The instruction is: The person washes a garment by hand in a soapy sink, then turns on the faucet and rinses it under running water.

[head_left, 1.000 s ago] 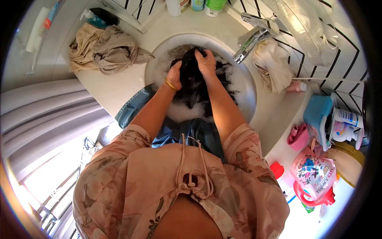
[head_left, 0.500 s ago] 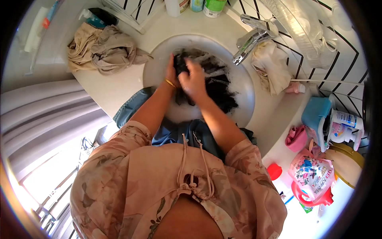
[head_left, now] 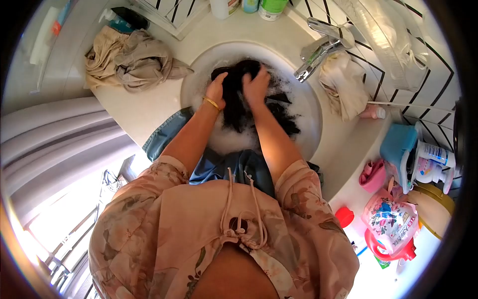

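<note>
A wet black garment [head_left: 235, 94] lies bunched in the round white sink [head_left: 308, 114], amid soapy foam. My left hand [head_left: 215, 90], with a gold bangle at the wrist, grips the garment's left side. On its opposite side my right hand [head_left: 256, 86] holds the cloth, fingers bent over it near the upper edge. Some of the black cloth spreads to the lower right in the suds. Which part of the garment each hand holds I cannot tell.
A chrome faucet [head_left: 323, 47] juts over the sink's right rim. Beige clothes [head_left: 142, 62] lie on the left counter, a pale cloth [head_left: 342, 84] behind the faucet. Blue fabric [head_left: 169, 132] hangs over the front edge. Bottles [head_left: 273, 7] stand behind; a detergent bag [head_left: 391, 219] is at right.
My hands have moved apart, the right one shifting right and up. The black garment between them is now spread wider and raised higher.
</note>
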Demonstrator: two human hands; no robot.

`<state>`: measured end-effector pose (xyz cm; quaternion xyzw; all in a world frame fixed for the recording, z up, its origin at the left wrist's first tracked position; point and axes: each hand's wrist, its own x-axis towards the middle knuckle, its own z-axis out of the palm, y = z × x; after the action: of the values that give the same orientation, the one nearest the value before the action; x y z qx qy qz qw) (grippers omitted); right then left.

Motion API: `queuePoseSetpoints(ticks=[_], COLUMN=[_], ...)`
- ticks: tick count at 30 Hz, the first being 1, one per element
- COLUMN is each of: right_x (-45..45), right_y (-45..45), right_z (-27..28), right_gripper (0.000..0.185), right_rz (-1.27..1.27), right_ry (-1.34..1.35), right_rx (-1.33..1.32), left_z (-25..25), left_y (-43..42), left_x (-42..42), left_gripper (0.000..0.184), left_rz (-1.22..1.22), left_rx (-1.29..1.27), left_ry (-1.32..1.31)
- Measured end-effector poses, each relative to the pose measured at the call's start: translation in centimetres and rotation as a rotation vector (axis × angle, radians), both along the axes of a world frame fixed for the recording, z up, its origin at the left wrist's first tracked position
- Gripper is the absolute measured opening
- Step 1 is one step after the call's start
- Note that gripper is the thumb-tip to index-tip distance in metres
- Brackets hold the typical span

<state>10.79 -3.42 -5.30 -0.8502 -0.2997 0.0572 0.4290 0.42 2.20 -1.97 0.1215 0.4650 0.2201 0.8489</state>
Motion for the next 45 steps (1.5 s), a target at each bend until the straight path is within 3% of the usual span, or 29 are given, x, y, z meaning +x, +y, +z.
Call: queuePoseSetpoints(ticks=[2,3,4,7,8,11,12,13,17,18,19,21,24,27,28,29,30,31,32,33,35,36,37,40,42,43,44,45], right_x=[-0.7,-0.4,0.7,0.9,0.0,-4.3,-5.9,-7.0,-4.2,-2.3,-0.3,3.3,2.0,-0.1,0.7,1.1,1.9,1.8,1.5,1.4,1.4,-0.1,-2.4,-6.0,-5.7,-4.8,-3.1,-2.0], right_y=[-2.5,-3.1,-2.9,0.0,-0.3,-1.9,-2.9,-3.2,-0.1,1.1,2.0,2.3,0.8,-3.2,-3.8,-3.2,-1.9,-0.9,-0.7,-0.6,-0.7,-1.2,-2.0,-3.2,-2.5,-1.2,0.0,1.1], right_z=[-4.8,-4.6,-4.3,-0.2,0.5,6.8,9.3,10.3,5.0,5.9,6.9,5.2,2.8,-0.3,-4.9,-8.2,-10.8,-7.6,-4.2,-1.6,1.6,3.9,6.2,9.5,8.8,7.4,7.6,7.1], right_gripper=[0.040,0.041,0.055,0.040,0.040,0.040,0.041,0.035,0.024,0.024,0.024,0.031,0.039,0.048,0.054,0.054,0.054,0.054,0.051,0.049,0.044,0.042,0.040,0.037,0.036,0.033,0.030,0.028], right_rz=[0.383,0.570,0.714,0.069,0.122,0.362,0.485,0.563,0.500,0.372,0.238,0.256,-0.043,0.563,0.753,0.741,0.721,0.698,0.423,0.418,0.399,0.437,0.474,0.601,0.672,0.589,0.576,0.401], right_ry=[-0.311,-0.470,-0.281,0.621,0.153,0.001,-0.006,-0.058,-0.351,-0.235,-0.119,0.159,0.306,-0.490,-0.459,-0.276,-0.093,0.091,0.033,0.083,0.179,0.060,-0.056,-0.055,-0.189,-0.263,-0.255,-0.193], right_rx=[-0.265,-0.393,-0.608,-0.156,-0.026,0.255,0.240,0.161,0.031,-0.131,-0.293,-0.384,0.079,-0.200,-0.306,-0.466,-0.617,-0.765,-0.780,-0.538,-0.061,0.059,0.178,0.113,0.032,0.074,-0.189,-0.157], left_z=[-1.1,-1.3,-1.5,-0.4,0.7,-1.5,1.6,0.5,0.0,0.4,1.9,0.7,-3.3,0.8,-2.0,-7.1,-8.0,-7.7,-7.4,-5.8,-2.6,-1.3,-0.5,3.8,2.5,1.4,0.3,-0.1], left_y=[0.5,0.6,0.5,0.3,0.0,0.4,-0.9,-2.0,-1.5,-1.5,-1.6,-1.3,0.0,-0.8,-0.4,0.1,0.3,0.4,0.0,-0.2,-0.4,-0.5,-0.3,-1.0,-1.1,-1.3,-1.5,-1.7], left_x=[0.0,0.0,-0.1,0.3,0.4,0.0,-0.6,-1.2,0.0,0.1,0.2,-0.4,-0.4,0.7,0.1,-1.0,-1.1,-0.9,-0.5,-0.1,0.4,0.7,0.2,-1.3,-0.8,-0.3,0.1,0.2], left_gripper=[0.041,0.044,0.047,0.058,0.061,0.070,0.059,0.054,0.038,0.035,0.032,0.033,0.042,0.040,0.037,0.035,0.034,0.033,0.035,0.036,0.039,0.040,0.041,0.050,0.051,0.051,0.052,0.053], left_rz=[0.023,0.031,0.079,0.175,0.182,0.144,0.096,0.216,0.149,0.131,-0.002,-0.096,-0.047,-0.066,-0.164,-0.267,-0.250,-0.234,-0.099,0.036,0.115,0.155,0.048,-0.062,-0.119,-0.142,-0.165,-0.191], left_rx=[0.015,0.026,-0.011,-0.081,-0.082,-0.004,0.033,0.263,0.030,-0.029,0.004,0.014,0.017,0.242,0.309,0.377,0.327,0.273,0.097,-0.081,-0.055,-0.045,-0.090,0.488,0.391,0.341,0.290,0.233], left_ry=[0.014,0.019,-0.062,-0.232,-0.227,-0.361,-0.405,-0.610,-0.050,0.091,0.075,-0.206,0.002,0.622,0.623,0.622,0.536,0.454,0.289,0.121,-0.116,-0.234,-0.411,-0.438,-0.183,-0.054,0.073,0.199])
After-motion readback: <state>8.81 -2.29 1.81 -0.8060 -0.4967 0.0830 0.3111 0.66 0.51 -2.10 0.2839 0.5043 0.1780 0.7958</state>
